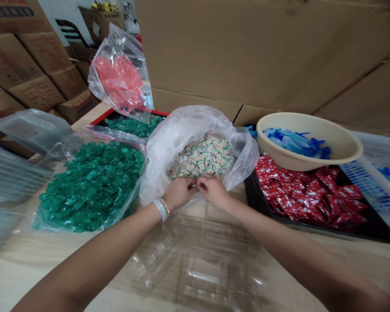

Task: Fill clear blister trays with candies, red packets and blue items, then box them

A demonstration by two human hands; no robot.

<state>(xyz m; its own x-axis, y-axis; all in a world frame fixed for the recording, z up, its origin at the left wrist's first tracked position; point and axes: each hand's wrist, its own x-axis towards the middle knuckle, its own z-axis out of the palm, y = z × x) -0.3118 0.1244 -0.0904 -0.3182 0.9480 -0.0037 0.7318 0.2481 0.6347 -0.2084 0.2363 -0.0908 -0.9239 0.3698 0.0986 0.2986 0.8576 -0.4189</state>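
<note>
A milky plastic bag (162,149) lies wide open in front of me, filled with small striped pieces (208,155) in green, cream and orange. My left hand (180,191), with bracelets at the wrist, is closed in a pinch at the bag's near edge. Beside it my right hand (213,189) pinches too, its fingertips almost meeting the left ones. Whatever lies between the fingers is too small and blurred to name. Closer to me, blurred clear plastic trays (204,268) rest on the table between my forearms.
On the left spreads a bag of green wrapped pieces (94,186), with a red-rimmed tray (100,117) behind. To the right, a cream basin (312,158) of blue packets overlaps a black tray (386,232) of red packets (305,195). A cardboard wall (263,56) closes the back.
</note>
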